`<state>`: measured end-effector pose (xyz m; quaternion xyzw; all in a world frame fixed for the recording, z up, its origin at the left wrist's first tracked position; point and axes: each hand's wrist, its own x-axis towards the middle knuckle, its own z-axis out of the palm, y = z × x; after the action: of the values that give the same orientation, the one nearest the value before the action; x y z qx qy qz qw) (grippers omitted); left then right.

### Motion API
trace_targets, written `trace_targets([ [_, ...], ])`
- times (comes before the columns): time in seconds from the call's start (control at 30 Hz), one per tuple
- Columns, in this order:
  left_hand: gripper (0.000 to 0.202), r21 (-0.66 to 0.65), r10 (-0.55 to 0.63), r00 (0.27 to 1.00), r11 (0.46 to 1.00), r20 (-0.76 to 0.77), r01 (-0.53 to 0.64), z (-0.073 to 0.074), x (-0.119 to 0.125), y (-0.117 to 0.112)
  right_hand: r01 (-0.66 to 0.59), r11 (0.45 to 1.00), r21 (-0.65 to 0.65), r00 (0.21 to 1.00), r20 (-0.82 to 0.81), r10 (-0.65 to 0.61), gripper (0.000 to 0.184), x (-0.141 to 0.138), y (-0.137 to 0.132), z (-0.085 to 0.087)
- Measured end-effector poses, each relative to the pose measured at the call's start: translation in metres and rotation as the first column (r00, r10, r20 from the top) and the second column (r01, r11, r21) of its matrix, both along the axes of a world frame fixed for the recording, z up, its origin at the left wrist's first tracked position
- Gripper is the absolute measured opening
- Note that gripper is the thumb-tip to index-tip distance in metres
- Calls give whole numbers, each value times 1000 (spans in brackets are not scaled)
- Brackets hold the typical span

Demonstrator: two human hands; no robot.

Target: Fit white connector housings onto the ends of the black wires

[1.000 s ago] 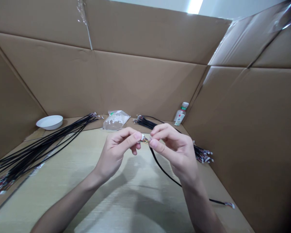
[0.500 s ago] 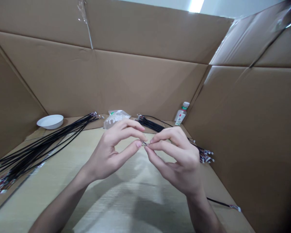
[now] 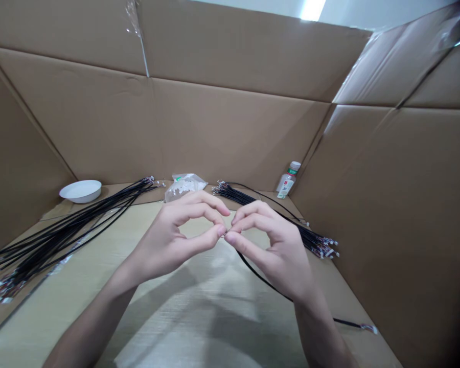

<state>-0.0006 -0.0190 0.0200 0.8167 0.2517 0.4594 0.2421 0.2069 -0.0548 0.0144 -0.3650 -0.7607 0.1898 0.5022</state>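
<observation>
My left hand (image 3: pixel 184 237) and my right hand (image 3: pixel 270 243) meet fingertip to fingertip over the middle of the table. Both pinch the thin wire end of a black cable (image 3: pixel 258 276). The cable runs from the fingertips down behind my right wrist and comes out on the right, where its far end (image 3: pixel 368 328) shows loose wires and a small white connector. My left thumb and index finger are closed on the wires; whatever tiny part sits between the fingertips is mostly hidden. My right thumb and index finger grip just beside them.
Bundled black cables (image 3: pixel 72 225) lie along the left, and a second bundle (image 3: pixel 314 240) lies on the right. A white bowl (image 3: pixel 80 191), a clear bag of small white parts (image 3: pixel 184 186) and a bottle (image 3: pixel 288 181) stand at the back. Cardboard walls (image 3: pixel 237 133) surround the table.
My right hand has shifted slightly left and turned, its fingers closing nearer my left fingertips. The cable below my right hand now shows, where the hand covered it before.
</observation>
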Motion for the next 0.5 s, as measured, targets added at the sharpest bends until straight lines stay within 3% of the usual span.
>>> trace_targets([
  [0.07,10,-32,-7,999,999,33,8,0,0,1,-93,985,-143,988,-133,74,11,1,3,-1],
  [0.17,9,-64,-16,997,998,74,20,0,0,3,-196,951,-240,957,-259,132,12,0,7,-4],
  [0.5,7,-188,-35,990,980,139,61,-5,0,8,-181,956,-232,943,-316,102,13,-10,11,-9],
])
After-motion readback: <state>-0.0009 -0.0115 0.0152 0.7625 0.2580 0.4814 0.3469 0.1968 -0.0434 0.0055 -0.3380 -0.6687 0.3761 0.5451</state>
